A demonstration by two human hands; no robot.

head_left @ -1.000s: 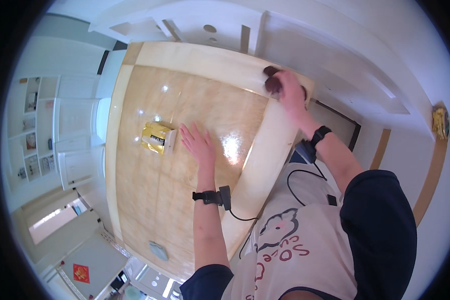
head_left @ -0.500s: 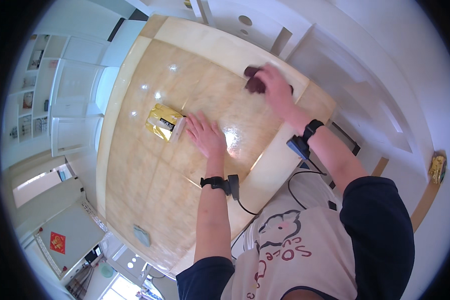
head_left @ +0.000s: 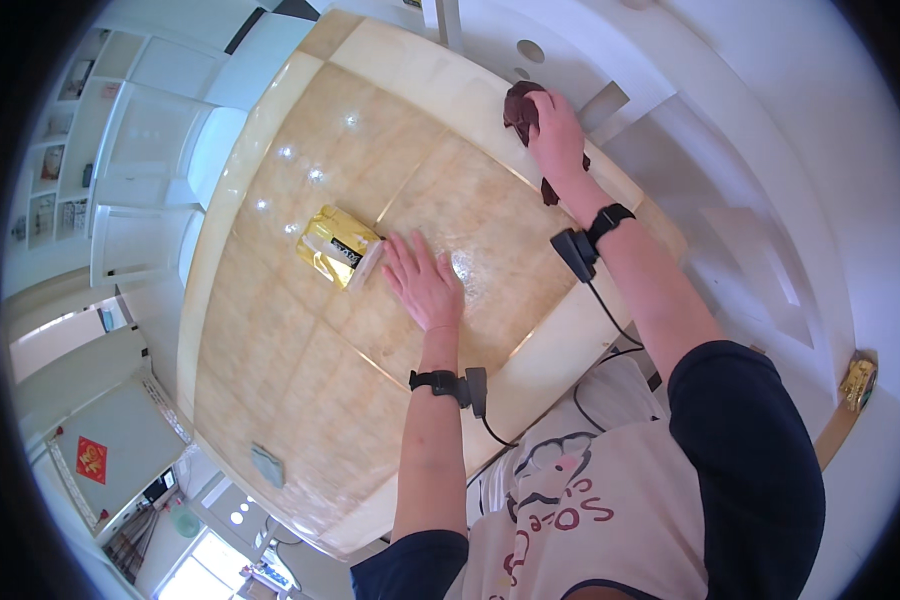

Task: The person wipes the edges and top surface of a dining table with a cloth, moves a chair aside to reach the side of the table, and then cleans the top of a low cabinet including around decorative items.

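My right hand (head_left: 556, 135) presses a dark brown cloth (head_left: 522, 108) onto the pale border at the table's far right edge. Its fingers wrap over the bunched fabric, and a loose end shows below the palm. My left hand (head_left: 426, 285) lies flat on the tan tabletop (head_left: 310, 390), fingers spread and holding nothing. Just left of its fingertips lies a shiny gold and yellow packet (head_left: 336, 248) with a black label. I cannot tell whether the fingertips touch the packet's near end.
A grey-blue folded cloth (head_left: 267, 466) lies near the table's lower left edge. White chairs (head_left: 217, 155) stand along the left side. Black straps with small devices and cables (head_left: 610, 308) hang from both wrists. A white wall panel rises beyond the right edge.
My right hand has moved the brown cloth away from me, from the tan surface onto the pale border. My left hand stays flat beside the packet. The whole view has shifted slightly.
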